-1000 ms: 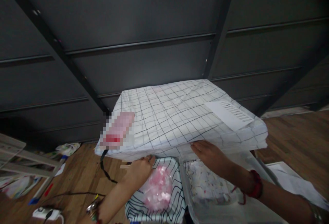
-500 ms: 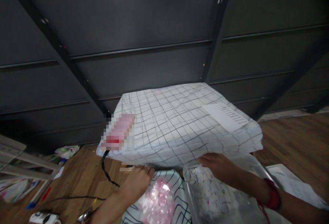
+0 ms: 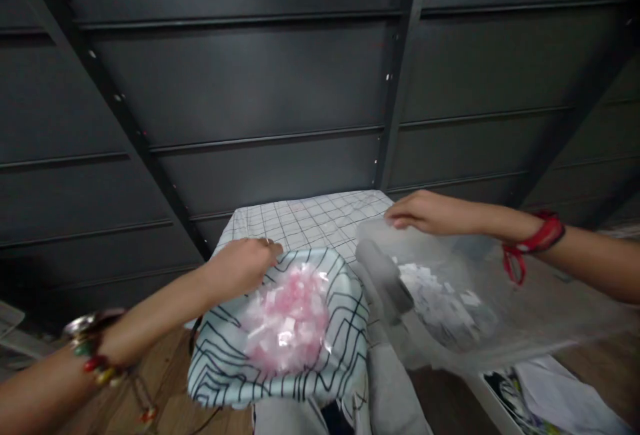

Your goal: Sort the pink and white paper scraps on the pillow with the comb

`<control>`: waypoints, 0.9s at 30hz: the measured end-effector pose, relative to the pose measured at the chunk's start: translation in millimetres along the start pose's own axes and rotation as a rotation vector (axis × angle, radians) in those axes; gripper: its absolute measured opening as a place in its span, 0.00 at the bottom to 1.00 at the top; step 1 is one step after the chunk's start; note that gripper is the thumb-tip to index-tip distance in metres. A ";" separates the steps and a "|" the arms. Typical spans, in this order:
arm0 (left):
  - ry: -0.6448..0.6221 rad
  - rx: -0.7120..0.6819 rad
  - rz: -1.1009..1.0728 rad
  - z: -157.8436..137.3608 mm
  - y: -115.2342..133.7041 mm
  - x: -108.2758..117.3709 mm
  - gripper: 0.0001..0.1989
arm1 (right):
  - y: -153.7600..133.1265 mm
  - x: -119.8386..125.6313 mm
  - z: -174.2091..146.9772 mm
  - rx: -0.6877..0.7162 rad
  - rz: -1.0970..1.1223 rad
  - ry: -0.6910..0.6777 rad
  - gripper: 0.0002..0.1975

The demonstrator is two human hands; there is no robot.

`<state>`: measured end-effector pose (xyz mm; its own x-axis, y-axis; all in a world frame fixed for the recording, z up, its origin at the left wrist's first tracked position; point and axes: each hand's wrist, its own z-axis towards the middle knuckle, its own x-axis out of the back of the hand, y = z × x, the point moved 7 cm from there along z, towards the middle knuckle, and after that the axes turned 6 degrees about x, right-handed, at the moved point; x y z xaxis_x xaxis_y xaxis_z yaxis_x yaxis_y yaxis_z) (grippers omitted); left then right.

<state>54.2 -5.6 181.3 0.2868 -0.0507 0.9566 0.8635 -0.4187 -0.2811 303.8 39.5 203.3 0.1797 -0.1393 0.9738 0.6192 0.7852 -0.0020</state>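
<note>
My left hand (image 3: 247, 263) is closed on the upper left rim of a basket lined with pale blue, black-lined cloth (image 3: 345, 295). A heap of small shiny pink and clear plastic packets (image 3: 287, 322) lies in it. My right hand (image 3: 425, 212) pinches the far edge of a translucent plastic bin (image 3: 530, 322), held up and tilted at the right. Small white pieces (image 3: 445, 295), perhaps paper slips, are gathered inside the bin; motion blur hides their detail. Both containers are above my lap.
A low table with a white checked cloth (image 3: 305, 222) stands ahead, against a dark panelled wall (image 3: 240, 82). My grey-clad leg (image 3: 395, 388) shows below. A tray with folded white cloth or paper (image 3: 565, 395) sits at the lower right on the wooden floor (image 3: 165, 382).
Both hands have risen in view, bringing up the basket on the left and the bin on the right. The bin has tilted. The camera view has shifted, and the containers now cover the table's front.
</note>
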 end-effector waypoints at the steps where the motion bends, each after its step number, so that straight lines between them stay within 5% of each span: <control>1: 0.038 0.002 0.016 12.5 -8.1 13.6 0.14 | 10.6 11.7 9.1 0.013 -0.004 -0.028 0.11; 7: 0.213 0.065 0.086 95.8 -56.4 79.7 0.12 | 78.5 66.8 66.8 0.018 -0.078 -0.113 0.12; 12: 0.275 0.077 0.045 172.2 -78.2 92.7 0.11 | 144.0 91.8 110.7 -0.031 -0.159 -0.110 0.10; 20: 0.242 0.025 -0.061 284.6 -51.6 47.6 0.14 | 245.2 101.8 171.1 -0.130 -0.256 -0.117 0.09; 27: 0.196 -0.075 -0.149 321.0 -14.6 -11.8 0.13 | 314.2 48.8 195.6 -0.183 -0.256 -0.184 0.09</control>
<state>171.4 292.1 149.6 0.0662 -0.1550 0.9857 0.8551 -0.5003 -0.1361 357.6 397.4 294.7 -0.1291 -0.1932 0.9726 0.7562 0.6153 0.2226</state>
